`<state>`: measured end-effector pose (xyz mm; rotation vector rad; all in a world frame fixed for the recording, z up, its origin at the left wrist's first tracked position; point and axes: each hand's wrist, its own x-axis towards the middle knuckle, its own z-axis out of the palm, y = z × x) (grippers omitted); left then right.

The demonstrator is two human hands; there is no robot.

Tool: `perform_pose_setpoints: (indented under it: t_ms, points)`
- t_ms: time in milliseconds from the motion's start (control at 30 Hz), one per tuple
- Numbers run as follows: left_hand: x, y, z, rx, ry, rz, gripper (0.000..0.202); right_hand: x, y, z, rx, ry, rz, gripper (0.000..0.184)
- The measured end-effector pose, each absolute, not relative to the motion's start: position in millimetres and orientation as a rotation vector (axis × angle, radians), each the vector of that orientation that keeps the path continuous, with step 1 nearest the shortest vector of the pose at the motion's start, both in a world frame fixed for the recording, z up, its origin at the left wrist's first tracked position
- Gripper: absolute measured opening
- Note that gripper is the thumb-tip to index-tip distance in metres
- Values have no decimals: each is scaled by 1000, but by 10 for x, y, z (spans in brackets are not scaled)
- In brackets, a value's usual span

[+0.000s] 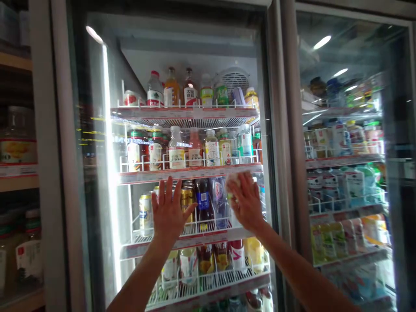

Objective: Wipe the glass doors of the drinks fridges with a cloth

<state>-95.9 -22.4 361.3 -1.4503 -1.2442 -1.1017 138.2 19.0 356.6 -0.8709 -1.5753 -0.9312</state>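
I stand before a lit drinks fridge with its glass door [97,182] closed. My left hand [169,213] lies flat on the glass at mid height, fingers spread, holding nothing. My right hand [247,203] is a little to the right, fingers together, pressing a small pale cloth [238,178] against the glass; the cloth is blurred and mostly hidden under the fingers. Behind the glass, wire shelves [188,174] carry bottles and cans [204,197].
A grey door frame [289,151] separates this door from a second glass door [344,182] on the right, with more drinks behind it. To the left, wooden shelves [16,184] hold jars [17,138]. Ceiling lights reflect in the glass.
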Motion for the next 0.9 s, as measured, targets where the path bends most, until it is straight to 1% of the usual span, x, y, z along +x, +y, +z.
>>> perform_pose_setpoints:
  t_ms: [100, 167, 300, 400, 467, 500, 633, 700, 833, 900]
  points:
    - [-968, -225, 3621, -1437, -1225, -1099, 78, 1462, 260, 3682, -962, -1275, -854, 50]
    - [-970, -221, 3626, -1421, -1215, -1091, 78, 1450, 264, 3701, -921, -1335, -864, 51]
    - [-968, -233, 3608, -1416, -1217, -1070, 79, 1468, 239, 3724, -797, -1658, -967, 49]
    - [-961, -247, 3629, -1414, -1206, -1085, 76, 1535, 288, 3881, -915, -1424, -899, 50]
    - [-953, -240, 3714, -1411, -1179, -1105, 71, 1490, 302, 3965, -947, -1265, -830, 52]
    - [-948, -229, 3784, -1407, -1166, -1112, 69, 1434, 293, 3978, -925, -1271, -824, 52]
    - [-940, -147, 4143, -1359, -1175, -1132, 71, 1254, 242, 3949, -749, -1606, -942, 49]
    - [-949, -107, 4273, -1349, -1193, -1128, 73, 1299, 276, 4014, -771, -1557, -956, 48]
    - [-972, -81, 4334, -1367, -1229, -1090, 70, 1381, 374, 4260, -887, -1173, -838, 49]
    - [-977, -93, 4320, -1358, -1240, -1082, 70, 1317, 365, 4310, -836, -1245, -859, 49]
